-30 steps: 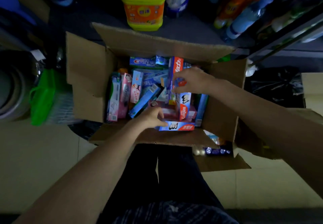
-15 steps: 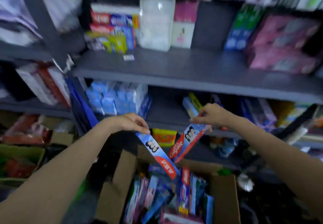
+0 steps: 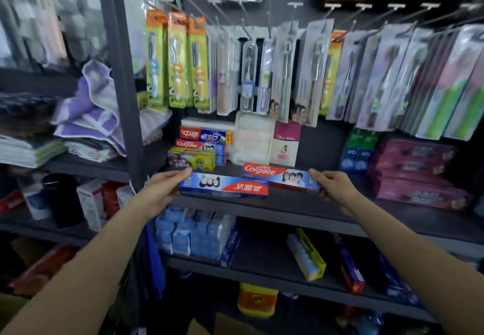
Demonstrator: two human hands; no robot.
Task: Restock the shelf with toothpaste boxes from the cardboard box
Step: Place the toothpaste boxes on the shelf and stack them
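Head view, the only one on offer, looks straight at the shelf, and both arms are stretched out toward it. The left hand pinches the left end of a blue toothpaste box, thumb on top, fingers tucked under, the box lying flat and lengthwise just over the shelf's front edge, its red print upside down. The right hand does the mirror job, gripping the right end of a red Colgate box that sits a little further back, overlapping behind the blue one. Whether either box already rests on the shelf board or hovers just above it is hard to say.

These cartons look light and thin-walled: stiff along their length, easy to dent if squeezed mid-span, and glossy enough to slide in the fingers. An end grip like this seems the sensible hold, since the glued flaps are the firmest part and it leaves the long face free to slide against neighbours.

Both forearms reach forward nearly level, wrists straight, palms turned inward toward each other. To the left at the back stands a small stack of toothpaste boxes; pink boxes sit to the right, toothbrush packs hang above. A corner of the cardboard box shows at the bottom edge.
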